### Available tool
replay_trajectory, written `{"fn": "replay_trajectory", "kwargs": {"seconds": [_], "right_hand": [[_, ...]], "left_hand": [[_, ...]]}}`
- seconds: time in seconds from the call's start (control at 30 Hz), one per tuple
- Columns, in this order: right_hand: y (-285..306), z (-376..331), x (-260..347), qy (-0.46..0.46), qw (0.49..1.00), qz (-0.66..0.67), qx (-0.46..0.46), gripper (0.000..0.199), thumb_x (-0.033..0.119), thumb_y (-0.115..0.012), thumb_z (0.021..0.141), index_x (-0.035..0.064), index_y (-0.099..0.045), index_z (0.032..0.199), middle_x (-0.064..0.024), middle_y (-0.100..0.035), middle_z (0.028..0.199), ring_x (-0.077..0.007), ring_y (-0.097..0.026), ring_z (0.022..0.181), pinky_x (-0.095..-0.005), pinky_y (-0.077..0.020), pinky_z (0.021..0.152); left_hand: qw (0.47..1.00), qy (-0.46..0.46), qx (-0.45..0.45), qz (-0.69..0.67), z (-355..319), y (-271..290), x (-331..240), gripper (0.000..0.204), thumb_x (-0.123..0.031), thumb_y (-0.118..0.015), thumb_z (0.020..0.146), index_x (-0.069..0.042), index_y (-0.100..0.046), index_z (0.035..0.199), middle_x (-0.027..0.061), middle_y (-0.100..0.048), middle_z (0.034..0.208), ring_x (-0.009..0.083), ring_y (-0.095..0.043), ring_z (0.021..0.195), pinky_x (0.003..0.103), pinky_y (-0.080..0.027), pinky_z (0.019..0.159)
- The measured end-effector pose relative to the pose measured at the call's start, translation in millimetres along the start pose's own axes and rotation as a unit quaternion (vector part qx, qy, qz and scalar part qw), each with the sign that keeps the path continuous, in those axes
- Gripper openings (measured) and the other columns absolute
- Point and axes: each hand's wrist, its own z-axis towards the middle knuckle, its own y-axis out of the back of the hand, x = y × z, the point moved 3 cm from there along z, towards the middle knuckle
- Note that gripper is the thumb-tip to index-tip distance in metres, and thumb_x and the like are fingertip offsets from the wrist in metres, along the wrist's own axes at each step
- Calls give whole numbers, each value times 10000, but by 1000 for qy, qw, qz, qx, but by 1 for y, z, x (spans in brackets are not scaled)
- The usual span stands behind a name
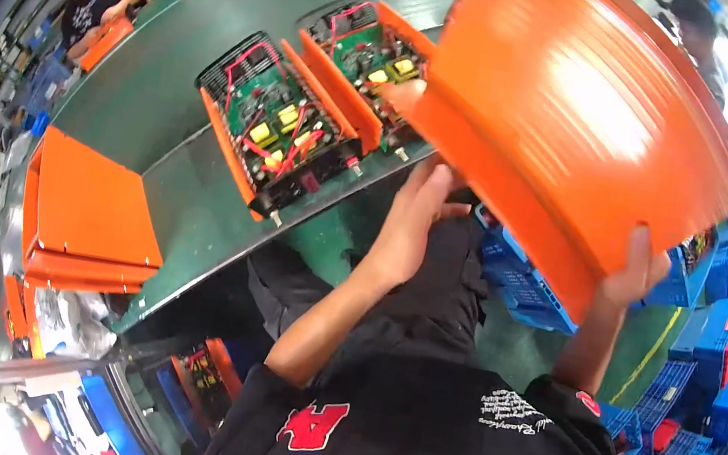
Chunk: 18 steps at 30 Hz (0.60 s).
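Observation:
A big bent orange metal cover [550,114], with lines along its far edge like several nested covers, is held up tilted at the right. My right hand [635,273] grips its near right edge, fingers on the outer face. At its lower left edge is my left hand [413,216], closed against the cover, its fingers partly hidden behind it. Left of the cover, two open electronic units sit on the green bench: a nearer one [280,126] with orange sides, circuit board and red wires, and a second one [379,65], partly hidden by the cover.
Orange covers [98,211] are stacked at the bench's left end. Blue crates [522,275] stand below and to the right. Another unit [210,379] lies low at left. Two people are nearby; one, a person in black [95,8] across the bench, handles an orange part.

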Motion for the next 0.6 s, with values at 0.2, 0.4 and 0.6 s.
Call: {"fn": "replay_trajectory", "kwargs": {"seconds": [0.2,0.4,0.6], "right_hand": [[-98,-11,15,69,973,117,186,213,91,-516,832,-77,-594,938,-18,-559,708,-61,-457,596,-221,-322,555],[-152,-26,23,119,945,173,249,184,107,-543,812,-68,-598,818,-18,-537,647,-69,-418,525,-219,-279,502],[-166,-40,27,54,934,163,314,186,125,-549,806,-56,-584,781,-18,-518,652,-67,-417,560,-223,-281,518]], "left_hand": [[975,-132,-168,58,-22,38,-32,324,-11,-579,838,13,-462,1139,76,-593,1034,144,-573,920,277,-466,782],[940,-139,-308,40,-43,86,-35,181,33,-599,777,14,-571,955,52,-626,923,118,-596,807,252,-480,715],[899,-131,-415,-43,-63,162,-49,200,-97,-566,826,0,-594,998,27,-623,906,119,-611,794,263,-494,644]]}}
